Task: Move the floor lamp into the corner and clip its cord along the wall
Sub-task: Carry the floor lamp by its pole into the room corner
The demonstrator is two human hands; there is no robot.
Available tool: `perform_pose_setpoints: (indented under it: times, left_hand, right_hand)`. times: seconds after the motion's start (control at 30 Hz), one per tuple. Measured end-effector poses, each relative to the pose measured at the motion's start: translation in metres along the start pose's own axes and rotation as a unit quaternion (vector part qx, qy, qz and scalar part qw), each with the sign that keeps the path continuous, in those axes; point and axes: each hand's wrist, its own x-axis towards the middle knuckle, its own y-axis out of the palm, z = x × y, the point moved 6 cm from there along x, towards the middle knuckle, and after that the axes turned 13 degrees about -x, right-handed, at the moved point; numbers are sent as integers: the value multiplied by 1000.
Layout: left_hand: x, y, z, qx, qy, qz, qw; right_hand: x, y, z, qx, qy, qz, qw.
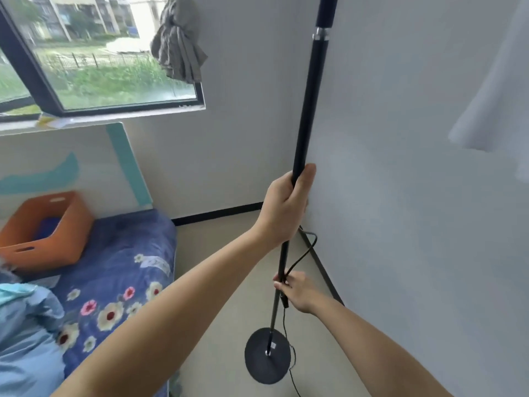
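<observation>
A: Lamp position?
B: Floor lamp (307,110) stood centre frame, near the corner walls. Left hand (282,209) grip wrapped shut around the pole; right hand (297,292) grip pinched pole and cord (300,259) lower down.

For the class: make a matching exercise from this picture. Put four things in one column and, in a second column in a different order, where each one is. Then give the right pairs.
Things
1. orange box
2. lamp base
3. left hand
4. knotted curtain

Places
A. gripping the lamp pole high up
B. on the floor near the right wall
C. hanging at the window's right edge
D. on the bed with the floral cover

Pairs: 1-D, 2-B, 3-A, 4-C
</observation>
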Motion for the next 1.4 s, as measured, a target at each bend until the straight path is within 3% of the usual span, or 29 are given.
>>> perform_pose_setpoints:
  times: [0.43,0.77,1.1,1.4]
  left_hand:
    - [237,-72,111,22,-57,16,998]
    - [393,-157,173,7,-81,-10,997]
    - [550,-206,266,-4,-125,125,984]
    - [667,-198,317,-7,-130,250,959]
  right_hand:
    - [256,-54,3,61,-2,46,997]
    - [429,-106,28,29,-18,47,998]
    - [591,-136,18,17,106,5,994]
    - [695,-177,-4,61,209,-57,974]
